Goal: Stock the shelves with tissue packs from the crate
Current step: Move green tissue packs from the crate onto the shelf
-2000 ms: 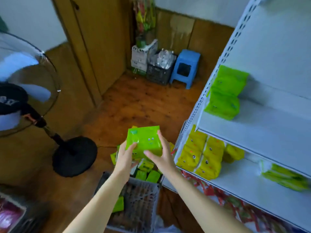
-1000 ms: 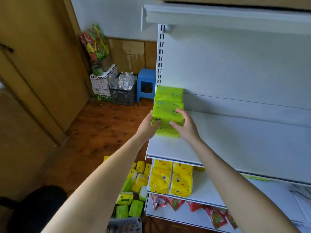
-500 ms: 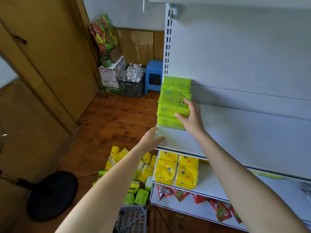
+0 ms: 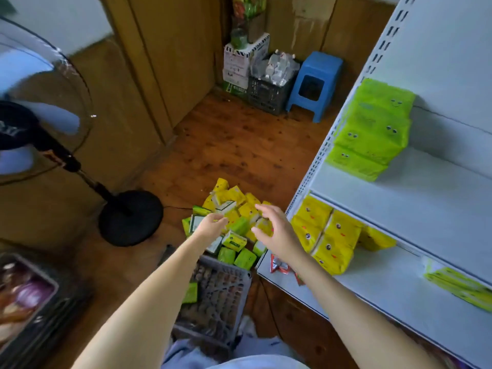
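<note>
Yellow and green tissue packs lie heaped on the floor at the crate's 12 o'clock edge. Above them hover the left hand, loosely curled, and the right hand, fingers spread (neither holds anything). Stacked green packs sit on the shelf at 2 o'clock; a fan stands at 9 o'clock.

Grips: left grip and right grip, both bare.
Arms: left forearm and right forearm, bare along all their visible length.
Clothing: pale grey-blue garment, creased, at the bottom edge.
</note>
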